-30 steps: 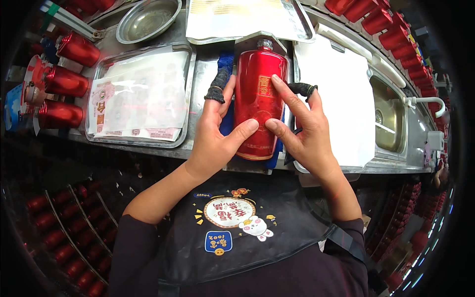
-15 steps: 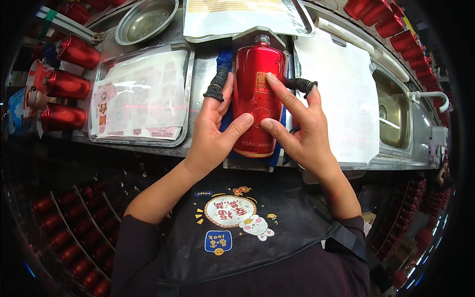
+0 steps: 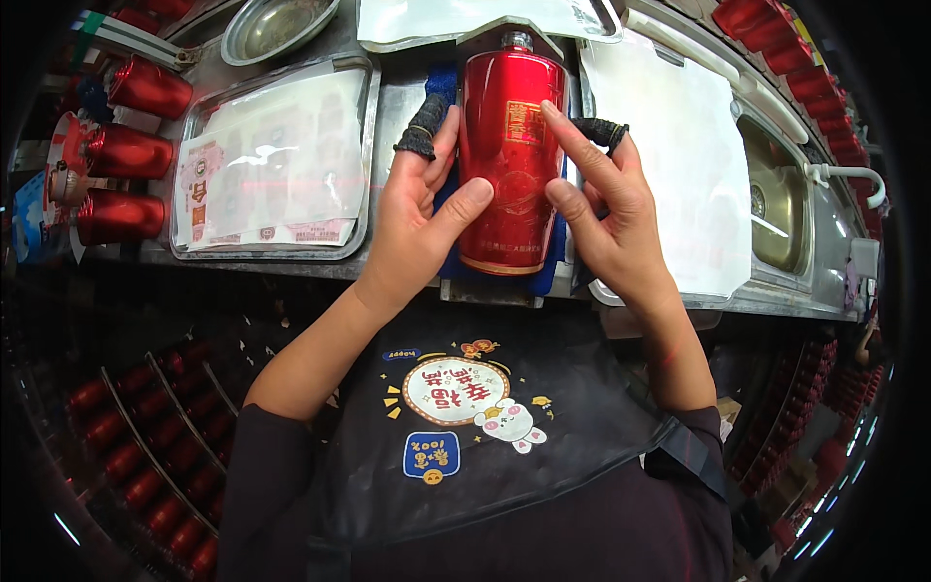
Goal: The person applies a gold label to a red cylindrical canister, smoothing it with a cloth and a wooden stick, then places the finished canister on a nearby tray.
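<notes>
A glossy red bottle (image 3: 509,209) with a clear glass neck lies on a blue cloth (image 3: 550,267), its neck pointing away from me. A small gold-printed red label (image 3: 524,123) sits on its upper face. My left hand (image 3: 412,209) is closed along the bottle's left side, thumb on the front edge. At the right side, my right hand (image 3: 611,199) has its fingers apart, index tip by the label's right edge and thumb against the bottle's lower edge. Dark finger sleeves cover one finger on each hand. How far the fingers reach behind the bottle is hidden.
To the left stands a metal tray (image 3: 364,218) with label sheets, beside several red bottles (image 3: 126,153). A metal bowl (image 3: 281,34) is behind. White sheets (image 3: 669,184) lie to the right, before a sink (image 3: 776,194) with a white faucet (image 3: 849,175). Racked bottles (image 3: 145,490) stand below.
My right index and thumb have slid off the bottle's face toward its right edge, uncovering more of the label. My left thumb has shifted slightly left. The view has moved a little.
</notes>
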